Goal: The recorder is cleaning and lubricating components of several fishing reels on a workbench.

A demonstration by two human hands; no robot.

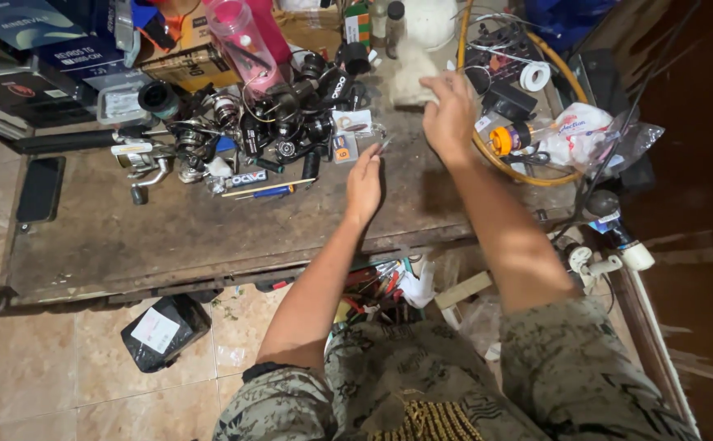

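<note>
Rag (409, 75), pale and crumpled, sits clamped in the right hand (449, 114) at the far side of a worn brown bench (168, 237); left hand (364, 181) pinches a thin metal piece (384, 145). Tiled floor (37, 367) lies below.

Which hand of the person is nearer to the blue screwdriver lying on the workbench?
The left hand. It hovers just to the right of the blue screwdriver, not touching it. The right hand is farther right and further back, holding a pale cloth.
</note>
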